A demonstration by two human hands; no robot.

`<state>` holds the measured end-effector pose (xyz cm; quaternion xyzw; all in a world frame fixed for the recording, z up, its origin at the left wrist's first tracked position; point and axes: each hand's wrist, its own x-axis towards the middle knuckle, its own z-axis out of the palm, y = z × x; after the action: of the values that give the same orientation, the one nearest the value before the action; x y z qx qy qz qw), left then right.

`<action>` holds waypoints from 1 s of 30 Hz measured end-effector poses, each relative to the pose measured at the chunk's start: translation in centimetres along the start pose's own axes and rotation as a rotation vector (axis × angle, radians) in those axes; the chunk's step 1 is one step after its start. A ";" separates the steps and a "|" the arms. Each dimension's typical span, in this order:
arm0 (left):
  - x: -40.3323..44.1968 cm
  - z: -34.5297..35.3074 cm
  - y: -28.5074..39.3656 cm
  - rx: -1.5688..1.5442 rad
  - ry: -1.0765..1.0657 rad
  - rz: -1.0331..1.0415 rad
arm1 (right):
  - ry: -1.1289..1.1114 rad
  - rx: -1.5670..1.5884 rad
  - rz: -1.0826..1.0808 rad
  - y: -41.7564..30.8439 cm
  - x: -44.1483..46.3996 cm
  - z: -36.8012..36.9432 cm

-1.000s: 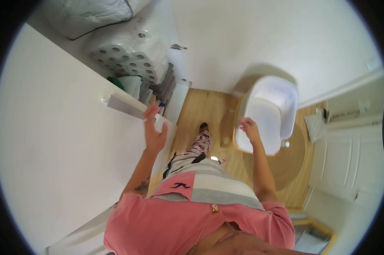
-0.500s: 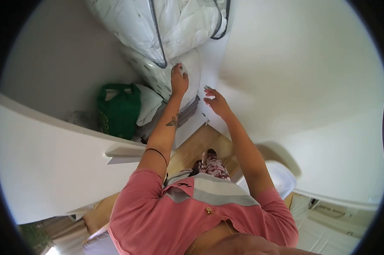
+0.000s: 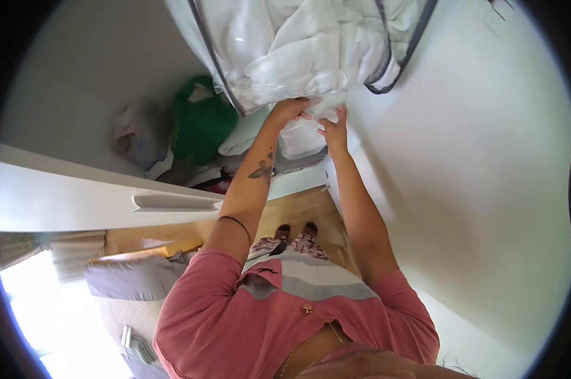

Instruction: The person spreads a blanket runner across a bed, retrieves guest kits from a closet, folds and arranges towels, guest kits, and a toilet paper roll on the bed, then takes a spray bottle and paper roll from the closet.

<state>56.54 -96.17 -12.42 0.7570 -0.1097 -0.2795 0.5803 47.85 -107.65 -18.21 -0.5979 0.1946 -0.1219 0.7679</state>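
A large clear plastic storage bag (image 3: 298, 54) with dark piping, packed with white bedding, fills the upper middle of the view. Just under its lower edge, my left hand (image 3: 290, 110) has its fingers curled on a loose piece of clear plastic (image 3: 326, 107). My right hand (image 3: 335, 131) pinches the same plastic from the right side, thumb and fingers around its edge. Below and between the hands sits another white plastic-wrapped bundle (image 3: 301, 140), low in the wardrobe. The big bag partly hides the fingertips.
Left of my arm, a green bag (image 3: 203, 120) and a clear bag with contents (image 3: 139, 136) stand in the wardrobe, near folded white fabric (image 3: 244, 134). A white drawer front or door with a handle (image 3: 178, 202) lies left. A white panel (image 3: 468, 170) rises right.
My hands have come closer together, and the right one now grips plastic. The view has shifted; the big bag appears farther right and larger, its lower edge over the bundle below.
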 end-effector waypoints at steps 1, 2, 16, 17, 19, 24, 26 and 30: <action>-0.1 0.3 0.6 -0.003 0.021 -0.009 | 0.023 0.051 -0.015 0.0 0.0 0.2; 0.0 0.4 1.3 0.155 0.015 -0.059 | 0.062 0.082 -0.019 -0.1 0.2 0.5; -0.5 -0.4 -0.5 0.733 0.568 0.351 | 0.264 -0.340 -0.338 2.9 7.3 0.3; -0.3 -0.6 -0.7 0.730 0.592 0.362 | 0.255 -0.344 -0.335 2.7 7.1 0.5; -1.6 -1.1 0.2 0.722 0.626 0.369 | 0.307 -0.213 -0.248 2.6 7.3 0.5; 0.8 -4.7 -3.5 0.792 0.757 0.718 | 0.351 -0.077 -0.139 2.6 7.7 1.7; 1.3 -5.5 -3.6 0.856 0.740 0.806 | 0.402 -0.052 -0.316 0.9 6.2 2.1; -5.4 -4.9 1.9 0.649 0.574 0.890 | 0.481 -0.189 -0.741 -6.4 0.3 5.7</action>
<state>55.12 -90.11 -8.18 0.8216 -0.3337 0.2517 0.3876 50.96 -104.48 -10.87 -0.6493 0.1507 -0.5061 0.5474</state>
